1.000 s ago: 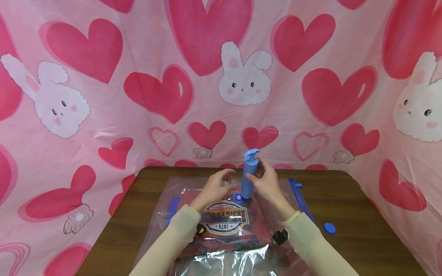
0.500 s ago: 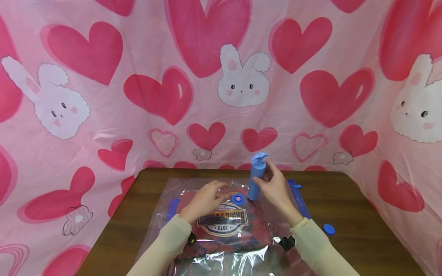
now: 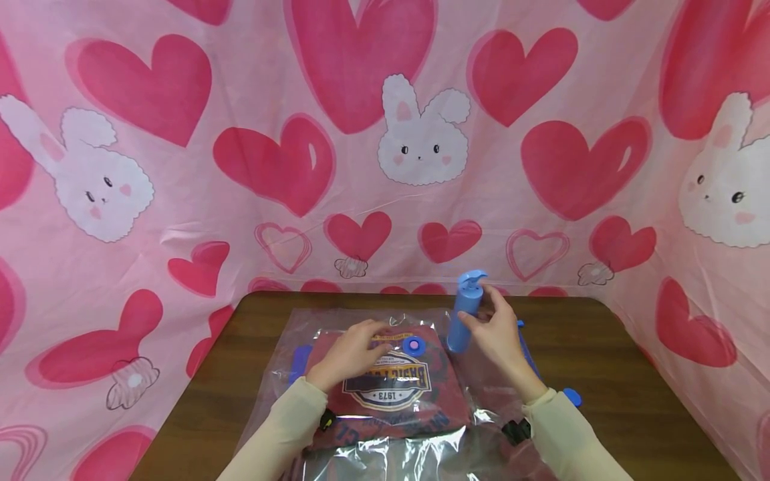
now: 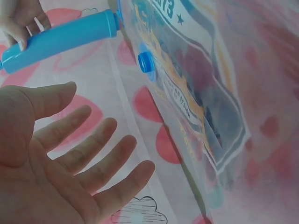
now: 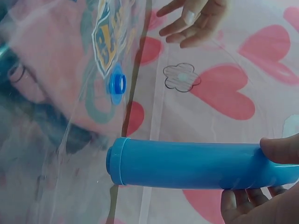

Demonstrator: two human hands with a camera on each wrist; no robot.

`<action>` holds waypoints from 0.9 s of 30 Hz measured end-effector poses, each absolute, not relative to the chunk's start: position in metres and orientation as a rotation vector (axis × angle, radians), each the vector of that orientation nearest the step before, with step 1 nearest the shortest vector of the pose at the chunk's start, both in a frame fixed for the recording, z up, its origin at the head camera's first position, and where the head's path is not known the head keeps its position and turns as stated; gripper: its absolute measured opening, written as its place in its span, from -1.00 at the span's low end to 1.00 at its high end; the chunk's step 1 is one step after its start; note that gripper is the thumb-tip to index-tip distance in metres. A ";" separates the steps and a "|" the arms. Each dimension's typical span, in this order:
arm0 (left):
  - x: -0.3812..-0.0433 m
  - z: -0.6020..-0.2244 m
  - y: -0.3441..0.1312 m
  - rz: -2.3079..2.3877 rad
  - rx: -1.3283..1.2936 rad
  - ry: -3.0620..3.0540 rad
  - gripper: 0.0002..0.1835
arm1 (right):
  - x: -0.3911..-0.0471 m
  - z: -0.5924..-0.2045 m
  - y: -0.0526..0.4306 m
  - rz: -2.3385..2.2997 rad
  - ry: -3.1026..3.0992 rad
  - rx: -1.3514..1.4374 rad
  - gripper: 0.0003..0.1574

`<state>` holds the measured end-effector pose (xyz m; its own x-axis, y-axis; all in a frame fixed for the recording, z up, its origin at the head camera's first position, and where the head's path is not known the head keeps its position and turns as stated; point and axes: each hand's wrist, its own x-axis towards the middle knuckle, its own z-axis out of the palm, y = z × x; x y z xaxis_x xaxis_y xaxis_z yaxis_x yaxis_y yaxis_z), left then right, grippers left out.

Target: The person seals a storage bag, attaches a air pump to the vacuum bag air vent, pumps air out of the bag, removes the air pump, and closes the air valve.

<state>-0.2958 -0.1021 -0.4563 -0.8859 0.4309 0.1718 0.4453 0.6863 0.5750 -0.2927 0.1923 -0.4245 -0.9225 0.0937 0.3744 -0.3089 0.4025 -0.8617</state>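
My right hand (image 3: 498, 327) grips a blue hand pump (image 3: 464, 315) by its upper body, fingers and thumb around it. The pump stands nearly upright, right of the round blue valve (image 3: 413, 346) and apart from it. That valve sits open on a clear vacuum storage bag (image 3: 289, 354), which holds a folded red garment (image 3: 445, 394) with a printed "1973" badge. Above the bag, left of the valve, hovers my left hand (image 3: 350, 353), its fingers loosely spread and holding nothing. In the left wrist view the valve (image 4: 145, 61) is beyond the fingertips.
A round blue cap (image 3: 573, 397) lies on the dark wooden table (image 3: 625, 374), partly behind the right sleeve. A blue strip (image 3: 527, 351) runs along the bag's right side, and another blue piece (image 3: 299, 364) shows at its left. A pink heart-and-rabbit cloth (image 3: 421, 200) hangs behind.
The pump has moved right in my right hand, away from beside the valve, leaving the valve uncovered. My left hand has drawn back left and a little lower.
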 end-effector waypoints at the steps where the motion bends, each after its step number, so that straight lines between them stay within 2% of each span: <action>1: -0.296 -0.457 -0.102 -0.986 -0.740 -2.868 -0.58 | -0.292 -0.425 0.194 1.523 -2.299 0.184 -0.09; 27: -0.296 -0.463 -0.103 -1.021 -0.754 -2.858 -0.62 | -0.276 -0.428 0.247 1.378 -2.208 0.018 -0.25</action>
<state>-0.2960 -0.1030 -0.4631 -0.8836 0.4361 0.1706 0.4455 0.6705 0.5933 -0.2762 0.2471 -0.4280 -0.8580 0.2613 0.4422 -0.2825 0.4789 -0.8312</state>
